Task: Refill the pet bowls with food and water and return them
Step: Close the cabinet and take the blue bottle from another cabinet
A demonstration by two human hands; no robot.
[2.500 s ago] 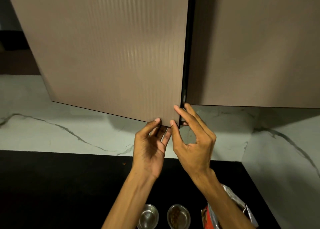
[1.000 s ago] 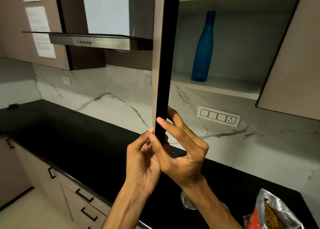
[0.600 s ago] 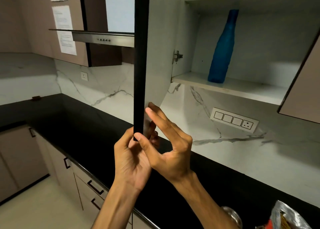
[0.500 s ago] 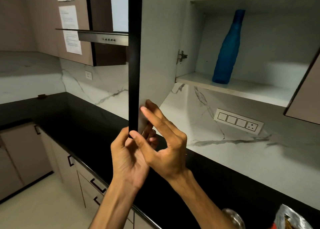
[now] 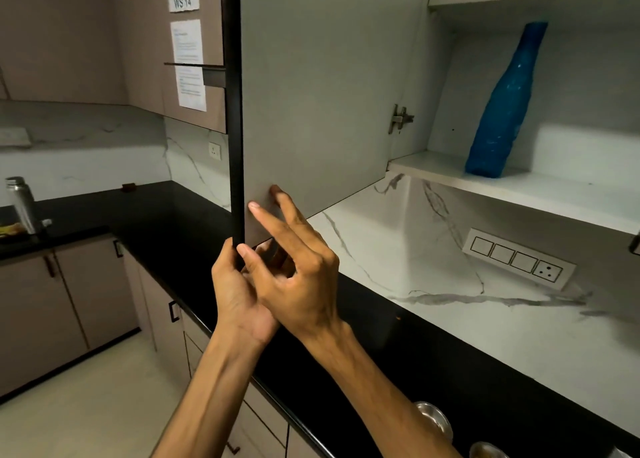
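Swung further out since the earlier frames, the cupboard door (image 5: 311, 93) now stands wide, its pale inner face toward me and its dark edge just above my hands. My left hand (image 5: 239, 294) has its fingers (image 5: 227, 253) curled around the door's bottom corner, gripping it. My right hand (image 5: 304, 284) lies over the left with its fingers (image 5: 273, 222) long and nearly straight, tips touching the inner face of the door; it holds nothing.

I judge this to be a fetching or stowing step rather than filling: the cupboard is open, and the next move calls for letting go of the door and reaching either up to the shelf (image 5: 502, 183) right of the door or down to the bowls.

On that shelf stands a blue bottle (image 5: 502, 111), upright, well right of the door's hinge (image 5: 400, 118). The pet bowls (image 5: 434, 419) sit on the black desk (image 5: 398, 353) far below and right of the door, beside my right forearm; only parts show at the frame's bottom edge, so I cannot tell their contents. A switch plate (image 5: 516, 260) is on the marble wall under the shelf. Left of the door, a metal flask (image 5: 22, 204) stands on the far desk. My own crossed forearms and the open door crowd the reach.
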